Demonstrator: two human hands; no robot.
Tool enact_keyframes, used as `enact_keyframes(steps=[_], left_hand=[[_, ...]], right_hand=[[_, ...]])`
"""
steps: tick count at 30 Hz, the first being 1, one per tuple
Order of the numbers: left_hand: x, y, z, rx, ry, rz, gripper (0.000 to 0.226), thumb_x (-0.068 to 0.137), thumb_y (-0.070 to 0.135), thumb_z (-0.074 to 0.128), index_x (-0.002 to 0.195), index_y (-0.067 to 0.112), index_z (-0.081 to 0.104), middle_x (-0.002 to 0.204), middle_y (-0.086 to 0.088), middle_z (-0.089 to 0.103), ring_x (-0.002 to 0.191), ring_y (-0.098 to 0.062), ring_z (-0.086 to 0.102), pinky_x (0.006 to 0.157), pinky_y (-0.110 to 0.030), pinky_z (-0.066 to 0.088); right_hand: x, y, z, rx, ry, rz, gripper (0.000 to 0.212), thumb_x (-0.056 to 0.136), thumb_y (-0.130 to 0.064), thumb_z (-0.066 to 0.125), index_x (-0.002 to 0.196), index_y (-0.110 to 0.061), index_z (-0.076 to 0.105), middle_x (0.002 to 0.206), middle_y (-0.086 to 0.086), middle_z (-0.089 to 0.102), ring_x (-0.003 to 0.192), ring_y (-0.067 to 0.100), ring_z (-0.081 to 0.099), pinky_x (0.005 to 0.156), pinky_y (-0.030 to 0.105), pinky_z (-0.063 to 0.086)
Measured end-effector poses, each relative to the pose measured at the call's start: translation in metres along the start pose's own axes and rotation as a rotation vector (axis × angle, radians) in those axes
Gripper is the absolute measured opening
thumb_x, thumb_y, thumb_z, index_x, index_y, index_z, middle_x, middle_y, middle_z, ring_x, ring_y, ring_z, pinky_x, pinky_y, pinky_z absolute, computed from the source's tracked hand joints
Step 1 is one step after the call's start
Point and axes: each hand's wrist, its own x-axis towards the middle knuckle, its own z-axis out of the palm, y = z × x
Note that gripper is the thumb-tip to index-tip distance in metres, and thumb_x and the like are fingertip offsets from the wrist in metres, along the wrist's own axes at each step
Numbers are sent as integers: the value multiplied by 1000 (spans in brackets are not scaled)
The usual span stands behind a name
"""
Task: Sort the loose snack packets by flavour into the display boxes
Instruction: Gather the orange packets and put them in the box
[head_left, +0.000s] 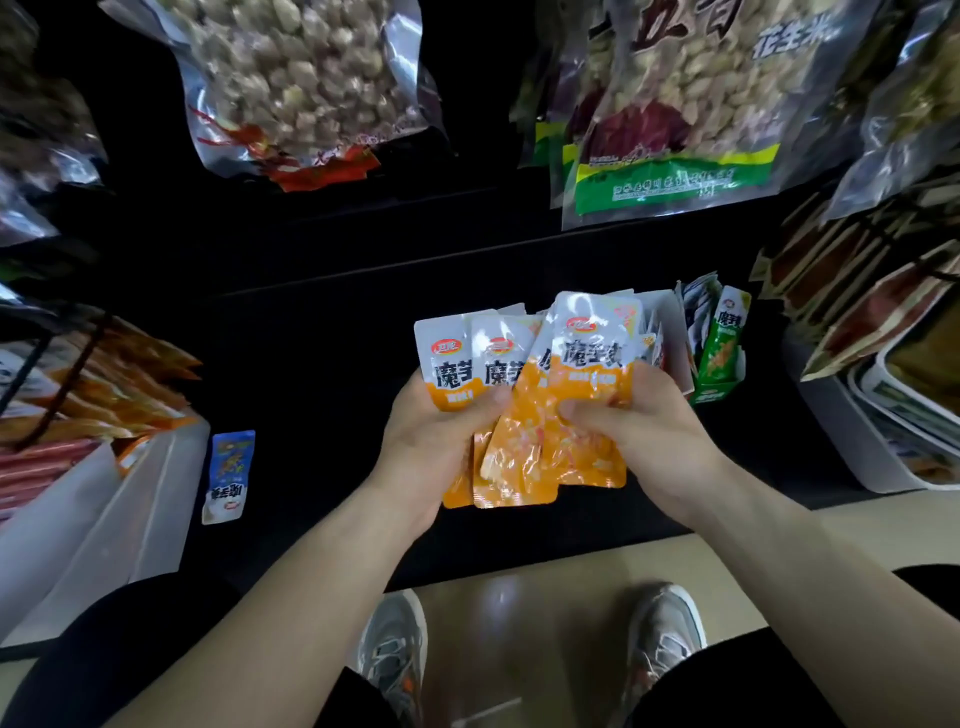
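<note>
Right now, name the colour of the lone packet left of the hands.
The lone packet is blue and white; head view.

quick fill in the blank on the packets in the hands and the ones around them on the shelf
1. The left hand and the right hand together grip the fanned packets, which are white and ____.
2. Left of the hands, the lone packet lying on the dark shelf is mostly ____.
3. Right of the hands, the upright packet stands in a small box coloured ____.

Missing words: orange; blue; green
</note>
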Motion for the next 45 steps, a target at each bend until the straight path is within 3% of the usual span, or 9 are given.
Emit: enact_keyframes(steps=[7, 13, 23, 26, 30, 34, 37, 41, 45], left_hand=[[-3, 3, -2, -102, -1, -108, 22, 99, 7, 55, 117, 12, 65, 108, -10, 75, 99, -28, 72, 93, -55, 54], [-5, -2, -9, 86, 11, 27, 31, 90, 21, 72, 119, 26, 63, 111, 6, 74, 105, -16, 70, 95, -51, 55], [-8, -14, 5, -29, -96, -58, 35, 97, 38, 57, 130, 28, 54, 116, 0, 72, 103, -22, 72, 92, -51, 56], [-8, -21, 14, -10, -103, -54, 54, 87, 44, 69, 134, 24, 49, 123, -2, 69, 109, -23, 69, 91, -48, 56], [0, -30, 17, -9, -70, -68, 39, 94, 19, 67, 130, 20, 52, 118, -5, 71, 105, -25, 71, 87, -47, 58], [-2, -33, 19, -40, -70, -123, 33, 95, 15, 64, 126, 21, 56, 114, -7, 73, 100, -26, 72, 80, -44, 60], [0, -42, 22, -49, -18, -176, 36, 94, 16, 66, 128, 19, 56, 114, -9, 73, 100, -27, 72, 81, -47, 60], [1, -49, 41, 78, -29, -203, 49, 86, 11, 73, 130, 18, 53, 111, -8, 73, 98, -25, 72, 84, -44, 59], [30, -46, 60, 158, -46, -214, 48, 85, 3, 70, 125, 18, 50, 108, -11, 70, 93, -27, 71, 78, -42, 60]], right_hand=[[0, 4, 4, -25, 77, 5, 37, 88, -5, 74, 115, -23, 57, 99, -2, 76, 91, 15, 74, 86, 45, 60], [-4, 8, 6, -8, 70, 9, 40, 90, -4, 72, 122, -19, 55, 104, 1, 76, 94, 17, 74, 85, 45, 60], [-8, 15, 30, 54, -9, 37, 32, 96, -8, 64, 124, -21, 54, 109, 3, 74, 101, 19, 72, 95, 48, 56], [-10, 14, 42, 106, -48, 21, 30, 100, -6, 55, 127, -20, 55, 103, -13, 74, 98, 11, 72, 94, 44, 56], [-10, 12, 40, 138, -100, 72, 30, 103, -3, 47, 126, -18, 58, 89, -31, 71, 92, 1, 71, 98, 42, 54], [-10, 18, 23, -14, -174, 153, 26, 103, -17, 51, 125, -27, 62, 111, -4, 75, 103, 16, 71, 91, 44, 58], [-17, 26, 16, -246, -209, 139, 15, 103, -25, 52, 114, -30, 62, 107, -4, 72, 97, 16, 70, 74, 36, 62], [-23, 34, 4, -548, -227, 63, 30, 105, -37, 44, 134, -31, 48, 111, -12, 61, 95, 5, 59, 80, 26, 49], [-6, 28, -36, -665, -198, 92, 30, 102, -48, 47, 123, -27, 57, 109, -8, 66, 98, 11, 63, 89, 34, 50]])
